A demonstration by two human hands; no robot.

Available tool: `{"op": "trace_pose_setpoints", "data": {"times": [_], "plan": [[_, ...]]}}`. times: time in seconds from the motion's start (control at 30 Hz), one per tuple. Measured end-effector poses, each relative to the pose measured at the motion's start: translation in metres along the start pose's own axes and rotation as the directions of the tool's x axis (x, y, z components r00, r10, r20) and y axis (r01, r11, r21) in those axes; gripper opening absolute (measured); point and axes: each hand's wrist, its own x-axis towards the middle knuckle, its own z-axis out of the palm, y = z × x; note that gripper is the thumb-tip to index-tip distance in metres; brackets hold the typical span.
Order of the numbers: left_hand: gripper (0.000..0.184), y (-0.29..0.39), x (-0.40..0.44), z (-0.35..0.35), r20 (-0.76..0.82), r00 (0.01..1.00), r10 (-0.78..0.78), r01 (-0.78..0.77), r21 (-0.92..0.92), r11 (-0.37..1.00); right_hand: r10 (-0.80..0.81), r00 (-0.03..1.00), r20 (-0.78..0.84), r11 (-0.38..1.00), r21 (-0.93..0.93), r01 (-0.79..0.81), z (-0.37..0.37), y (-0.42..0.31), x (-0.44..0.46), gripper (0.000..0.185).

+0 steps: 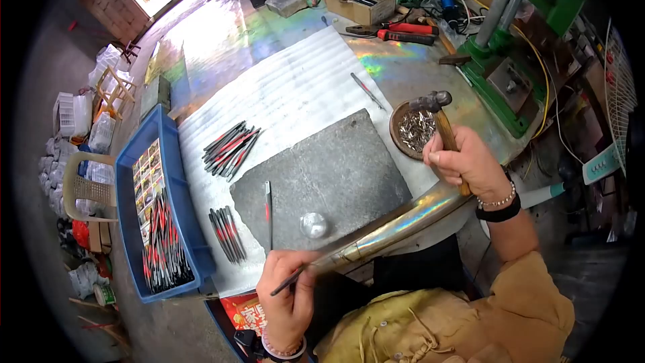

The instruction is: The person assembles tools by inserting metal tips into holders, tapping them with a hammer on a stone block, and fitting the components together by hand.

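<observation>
In my right hand is the wooden handle of a ball-peen hammer, its head raised above the right side of the grey slab. My left hand pinches a slim dark stick near the slab's front edge; its far end is blurred. On the slab lie a rounded silvery lump and a single black-and-red stick. Beside the hammer stands a brown bowl of small shiny metal pieces.
Bundles of black-and-red sticks lie on white foam sheeting. At left, a blue crate holds many more. A green press, red-handled pliers and a cardboard box stand behind.
</observation>
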Motion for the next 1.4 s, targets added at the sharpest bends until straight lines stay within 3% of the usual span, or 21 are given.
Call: {"op": "trace_pose_setpoints", "data": {"times": [0.23, 0.37, 0.53, 0.63, 0.67, 0.77, 0.93, 1.4], "plan": [[0.01, 0.0, -0.006, 0.014, 0.146, 0.987, -0.069, 0.13, -0.461, 0.878, 0.011, 0.994, 0.105, 0.997, 0.075, -0.019, 0.035, 0.0, -0.014, 0.008], [0.017, 0.01, -0.009, 0.022, 0.253, 0.952, -0.173, 0.302, -0.681, 0.667, 0.033, 0.986, 0.161, 0.995, 0.086, -0.047, 0.055, -0.001, -0.019, 0.01], [0.02, 0.012, -0.01, 0.024, 0.36, 0.887, -0.289, 0.453, -0.803, 0.388, 0.229, 0.919, 0.321, 0.972, -0.028, -0.233, 0.078, 0.0, -0.031, 0.012], [0.019, 0.002, -0.01, 0.027, 0.353, 0.907, -0.229, 0.41, -0.861, 0.3, 0.118, 0.917, 0.38, 0.993, -0.027, -0.116, 0.096, 0.001, -0.039, 0.01], [0.019, -0.001, -0.011, 0.027, 0.363, 0.906, -0.216, 0.412, -0.871, 0.268, 0.144, 0.891, 0.431, 0.99, -0.065, -0.129, 0.096, 0.002, -0.04, 0.011], [0.02, -0.007, -0.013, 0.027, 0.398, 0.898, -0.189, 0.428, -0.89, 0.156, 0.059, 0.878, 0.475, 0.992, 0.073, -0.105, 0.108, 0.0, -0.046, 0.014], [0.022, -0.014, -0.016, 0.027, 0.444, 0.883, -0.152, 0.445, -0.895, -0.031, 0.071, 0.887, 0.455, 0.996, 0.022, -0.09, 0.112, 0.011, -0.049, 0.014], [0.02, -0.018, -0.02, 0.024, 0.419, 0.889, -0.184, 0.424, -0.906, -0.016, 0.037, 0.877, 0.479, 0.998, 0.034, -0.06, 0.125, 0.017, -0.049, 0.019]]}}
